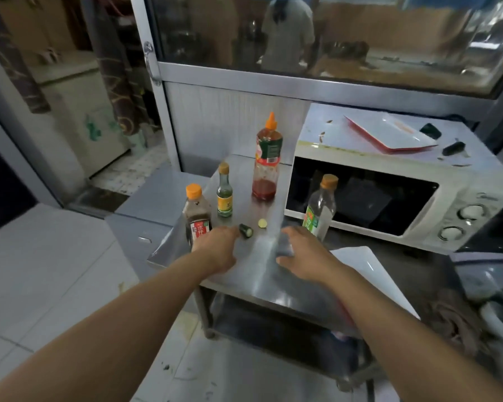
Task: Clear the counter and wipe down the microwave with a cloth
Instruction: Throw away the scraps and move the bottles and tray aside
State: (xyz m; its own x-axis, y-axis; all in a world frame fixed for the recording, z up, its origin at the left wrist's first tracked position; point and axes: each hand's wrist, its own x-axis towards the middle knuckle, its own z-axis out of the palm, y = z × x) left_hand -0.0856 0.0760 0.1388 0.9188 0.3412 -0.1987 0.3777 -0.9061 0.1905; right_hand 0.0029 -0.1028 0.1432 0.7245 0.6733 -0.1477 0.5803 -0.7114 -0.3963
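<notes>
Both bare forearms are reaching forward over the steel counter (253,274), which is standing just left of the microwave (389,195). The left hand (219,248) is lying palm down, fingers stretched toward a short dark cucumber stub (246,231); the fingertips are at or just short of it, and I cannot tell whether they are touching, but nothing is being held. The right hand (305,256) is also lying palm down nearer the microwave, fingers bent over a blurred grey shape on the counter; whether it is gripping that shape cannot be told. A pale cucumber slice (262,223) is lying just beyond the stub. Left of the microwave four bottles are standing upright: a tall red sauce bottle (267,161) farthest back, a small green-labelled bottle (224,191), a dark sauce bottle (197,216) at the counter's left edge, and a clear bottle (320,208) directly in front of the microwave door. The microwave is looking white and grubby, with a stained front edge, dark scraps and a red-edged white tray (389,134) sitting on its top.
</notes>
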